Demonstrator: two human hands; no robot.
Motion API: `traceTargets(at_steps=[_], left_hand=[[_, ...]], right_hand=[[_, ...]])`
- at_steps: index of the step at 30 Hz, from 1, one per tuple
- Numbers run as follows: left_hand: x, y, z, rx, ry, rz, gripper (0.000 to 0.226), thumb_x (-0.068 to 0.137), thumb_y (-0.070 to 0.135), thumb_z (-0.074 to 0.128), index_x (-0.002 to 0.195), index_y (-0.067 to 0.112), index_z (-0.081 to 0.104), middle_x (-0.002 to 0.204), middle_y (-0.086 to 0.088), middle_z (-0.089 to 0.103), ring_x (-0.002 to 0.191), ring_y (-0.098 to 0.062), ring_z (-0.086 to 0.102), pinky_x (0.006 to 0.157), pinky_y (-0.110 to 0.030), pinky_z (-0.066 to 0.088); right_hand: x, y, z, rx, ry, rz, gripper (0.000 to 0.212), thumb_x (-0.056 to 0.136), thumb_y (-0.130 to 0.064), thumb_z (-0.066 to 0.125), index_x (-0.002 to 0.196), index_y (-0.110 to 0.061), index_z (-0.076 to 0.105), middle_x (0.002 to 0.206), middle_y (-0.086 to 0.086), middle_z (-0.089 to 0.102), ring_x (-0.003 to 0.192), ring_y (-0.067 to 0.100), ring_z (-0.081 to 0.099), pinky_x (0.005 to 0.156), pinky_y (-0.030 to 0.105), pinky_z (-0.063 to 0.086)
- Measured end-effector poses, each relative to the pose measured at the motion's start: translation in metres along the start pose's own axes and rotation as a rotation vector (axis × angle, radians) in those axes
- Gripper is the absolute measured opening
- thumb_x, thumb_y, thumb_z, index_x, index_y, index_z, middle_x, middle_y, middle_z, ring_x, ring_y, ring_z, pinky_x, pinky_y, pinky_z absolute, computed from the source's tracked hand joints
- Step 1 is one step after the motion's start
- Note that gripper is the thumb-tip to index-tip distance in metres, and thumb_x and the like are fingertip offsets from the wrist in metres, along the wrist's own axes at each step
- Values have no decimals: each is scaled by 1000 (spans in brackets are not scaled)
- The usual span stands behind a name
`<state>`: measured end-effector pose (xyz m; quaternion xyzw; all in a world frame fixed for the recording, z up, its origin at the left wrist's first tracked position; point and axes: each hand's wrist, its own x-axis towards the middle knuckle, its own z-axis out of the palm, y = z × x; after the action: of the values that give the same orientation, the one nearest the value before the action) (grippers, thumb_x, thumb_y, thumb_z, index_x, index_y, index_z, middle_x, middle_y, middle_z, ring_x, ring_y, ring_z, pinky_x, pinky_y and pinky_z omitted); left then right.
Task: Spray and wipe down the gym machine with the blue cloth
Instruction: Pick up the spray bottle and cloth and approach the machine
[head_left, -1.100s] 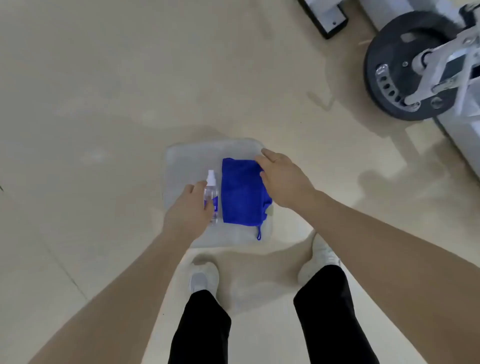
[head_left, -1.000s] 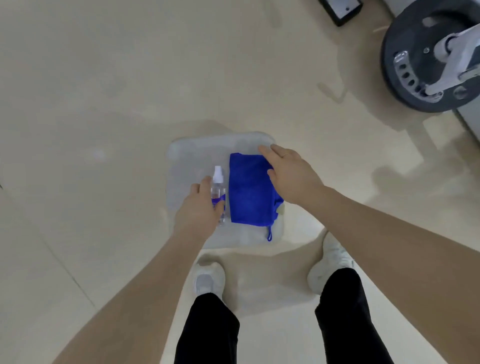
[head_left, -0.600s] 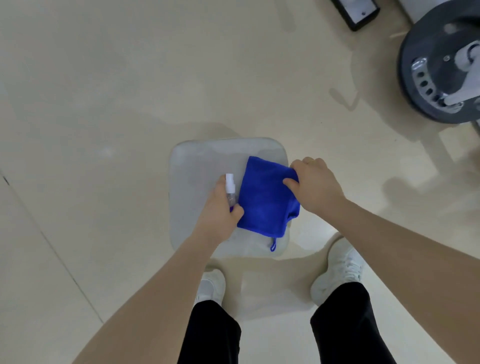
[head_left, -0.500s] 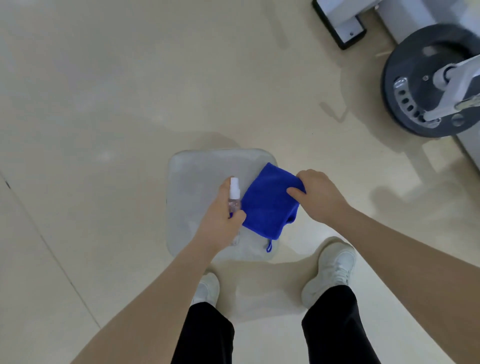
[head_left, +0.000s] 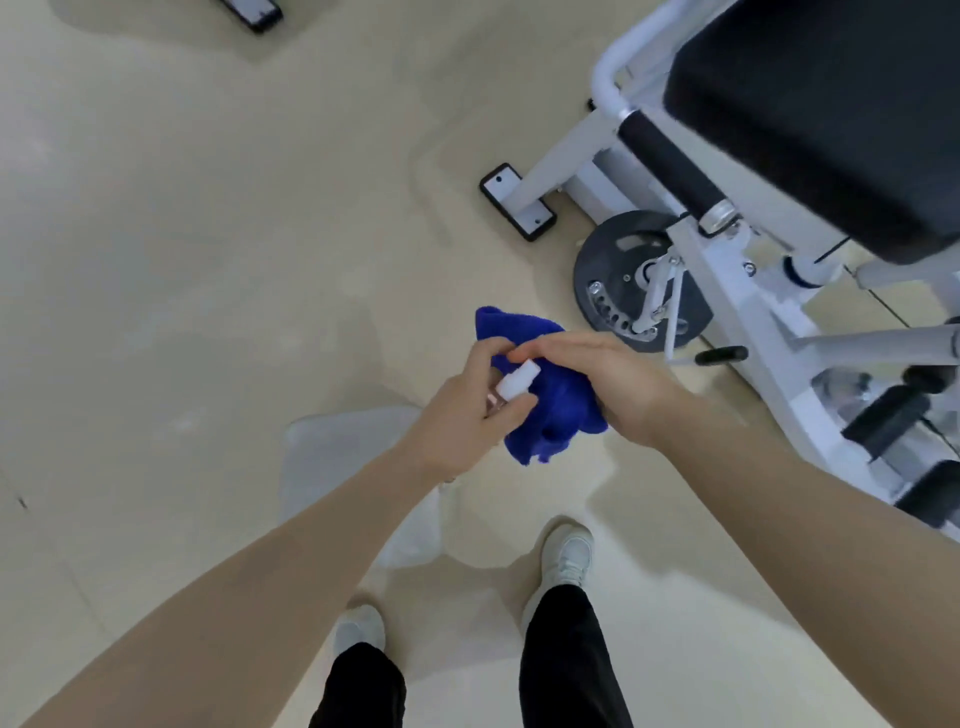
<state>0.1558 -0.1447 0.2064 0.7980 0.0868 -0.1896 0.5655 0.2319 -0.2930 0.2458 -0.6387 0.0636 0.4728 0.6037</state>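
Note:
My left hand (head_left: 465, 415) grips a small clear spray bottle (head_left: 511, 383) with a white cap, its nozzle pointing at the blue cloth (head_left: 553, 402). The cloth is bunched in my right hand (head_left: 605, 387), whose fingers lie over its top. Both hands are held together in the air above the floor. The gym machine (head_left: 737, 270), white-framed with a black padded seat (head_left: 831, 104) and a black foam roller (head_left: 670, 161), stands to the right of my hands.
A translucent lid or tray (head_left: 337, 457) lies on the beige floor below my left forearm. A black weight plate (head_left: 618, 280) hangs low on the machine. A machine foot (head_left: 517, 202) rests on the floor. My two white shoes (head_left: 566, 553) are at the bottom.
Both hands lifted the bottle and the cloth off the tray and brought them together. The view swung up and right, bringing the machine's seat into sight.

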Motion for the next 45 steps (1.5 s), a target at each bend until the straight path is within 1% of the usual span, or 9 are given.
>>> traceTargets(at_steps=[4,8,20,24,28,32,36,40,45], left_hand=[[12,77,18,69,-15,68,36,90,25,55,112,40,30,79,1,57,56,-9,51,55,-38,49],[17,141,39,93,-90,89,33,87,30,56,108,41,34,79,7,57,51,-7,53,53,-48,50],[27,268,98,-173,-194,66,18,96,20,50,111,31,47,68,-8,52,55,-18,48,51,-27,43],[38,284,94,172,-183,195,51,94,14,50,136,36,30,71,7,54,56,-9,48,49,-23,40],[59,285,80,488,-228,295,73,91,13,46,146,44,10,101,-4,57,69,-18,56,70,-33,51],[88,293,60,649,-238,405,75,93,14,44,143,43,-3,98,-2,45,71,-21,53,66,-38,49],[140,320,24,837,-160,348,67,91,16,43,147,39,16,95,-4,49,78,-26,55,70,-39,49],[201,372,-18,1059,-101,323,63,94,13,37,147,38,14,94,-3,44,74,-23,45,65,-35,43],[264,422,-56,1312,-7,395,72,96,11,35,147,40,-5,88,-5,33,49,-17,30,48,-29,29]], right_hand=[[-49,-32,-47,222,-50,-33,21,96,-10,47,105,-5,65,101,10,70,87,18,68,76,27,57],[-99,-56,-91,277,-91,6,21,96,-11,46,100,-11,67,99,6,70,85,18,67,78,30,56],[-183,-97,-161,157,147,-255,8,92,-10,57,94,-11,64,92,13,66,80,27,64,80,38,55],[-181,-119,-172,94,373,-217,13,88,-18,64,75,-17,65,76,5,62,70,22,57,71,35,49],[-176,-144,-186,24,236,-145,13,88,-15,64,75,-16,67,71,0,67,69,17,61,69,29,53],[-165,-173,-204,-109,191,-49,10,89,-23,62,98,-24,66,103,4,67,93,23,64,86,37,54],[-145,-211,-222,-482,517,35,50,91,-12,53,137,-18,36,119,7,53,97,24,54,80,35,47],[-113,-255,-248,-1127,743,191,8,91,-8,50,95,-5,44,109,18,57,83,30,52,65,34,40],[-86,-299,-270,-787,997,-12,12,85,-19,60,86,-7,58,88,9,59,83,25,54,65,30,38]])
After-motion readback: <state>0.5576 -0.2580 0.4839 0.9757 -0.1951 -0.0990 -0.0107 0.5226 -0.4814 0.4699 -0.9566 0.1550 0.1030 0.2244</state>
